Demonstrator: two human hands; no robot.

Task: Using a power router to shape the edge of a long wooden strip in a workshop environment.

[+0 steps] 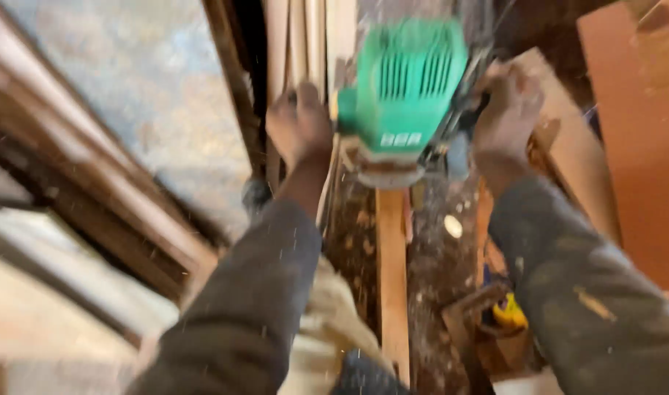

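Ribbed green plastic router [404, 88], dusty timber strip [393, 278]

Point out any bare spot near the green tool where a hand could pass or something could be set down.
The roomiest bare patch is the grey floor, between the dark frame and the upright slats. Around the green tool it is crowded: left hand and right hand flank it, and sawdust and scraps lie beside the plank below.

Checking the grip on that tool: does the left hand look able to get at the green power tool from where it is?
Probably yes: the left hand sits right beside the green power tool, with nothing visible between them, though blur hides whether they touch.
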